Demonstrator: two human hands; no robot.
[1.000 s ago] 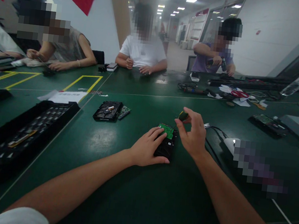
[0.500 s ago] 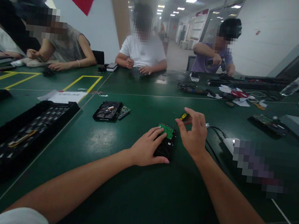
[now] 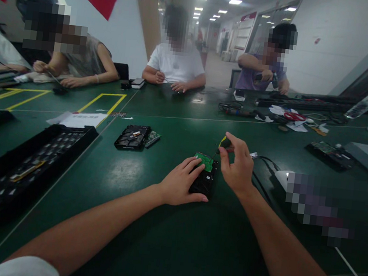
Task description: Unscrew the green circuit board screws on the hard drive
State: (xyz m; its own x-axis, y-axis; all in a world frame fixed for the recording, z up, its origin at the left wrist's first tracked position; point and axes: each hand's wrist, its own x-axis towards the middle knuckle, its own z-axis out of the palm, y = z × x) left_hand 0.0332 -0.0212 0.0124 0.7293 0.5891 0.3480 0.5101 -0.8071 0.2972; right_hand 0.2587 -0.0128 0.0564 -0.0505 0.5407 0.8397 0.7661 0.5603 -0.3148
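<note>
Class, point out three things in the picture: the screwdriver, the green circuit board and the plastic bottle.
Screwdriver (image 3: 225, 143): head view, on its handle.
Green circuit board (image 3: 208, 161): head view, on its uncovered surface.
Plastic bottle (image 3: 367, 105): head view, middle of its side.

A black hard drive (image 3: 205, 184), partly covered, lies flat on the green table (image 3: 145, 244), a green circuit board (image 3: 206, 160) at its far end. A yellow-and-black screwdriver (image 3: 224, 143) slants above the board's right side, its tip indistinct.
</note>
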